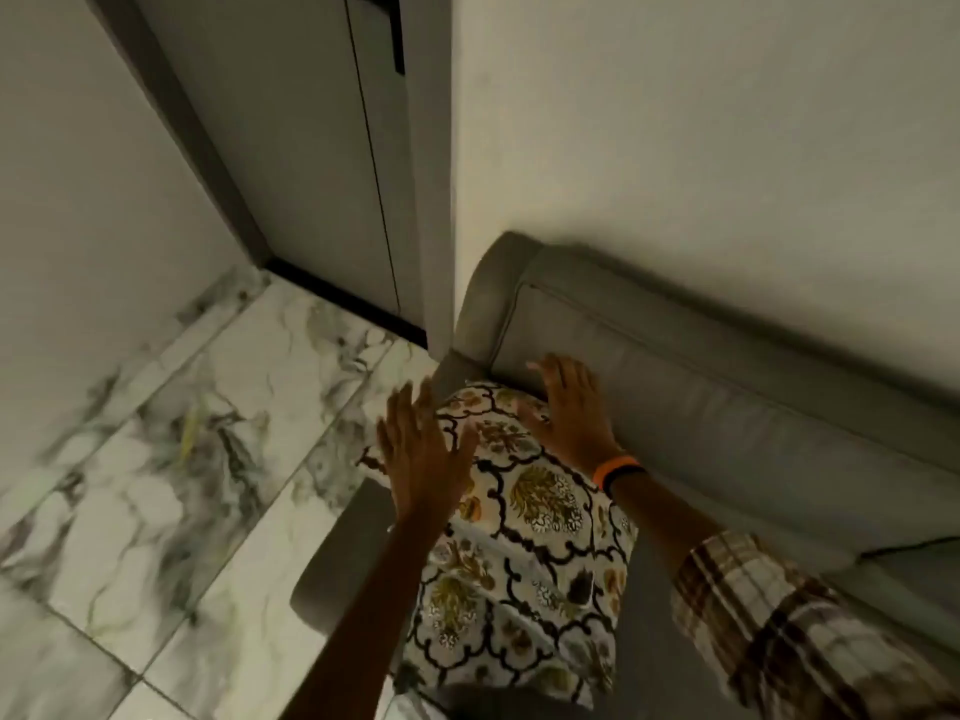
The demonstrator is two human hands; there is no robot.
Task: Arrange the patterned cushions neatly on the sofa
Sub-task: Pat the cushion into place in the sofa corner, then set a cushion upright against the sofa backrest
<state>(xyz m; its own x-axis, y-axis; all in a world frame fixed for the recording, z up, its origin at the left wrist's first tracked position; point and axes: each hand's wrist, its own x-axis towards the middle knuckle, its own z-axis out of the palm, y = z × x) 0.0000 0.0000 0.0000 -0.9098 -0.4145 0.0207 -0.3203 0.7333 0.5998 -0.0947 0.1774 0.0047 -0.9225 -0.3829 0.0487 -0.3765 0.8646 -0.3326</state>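
Observation:
A white cushion [540, 532] with a black lattice and yellow-brown flower pattern stands on the grey sofa [727, 407], leaning against its left armrest [337, 558]. My left hand [421, 454] hovers flat, fingers spread, over the cushion's left top edge and holds nothing. My right hand [566, 407], with an orange band on its wrist, lies open against the cushion's far top corner where it meets the sofa's back cushion. The cushion's lower end is out of frame.
The sofa backs onto a pale wall [727, 148]. Left of it is a marble-tiled floor [156, 459] and a grey door [311, 174] in a dark frame. A second seat or back cushion [909, 558] shows at the right edge.

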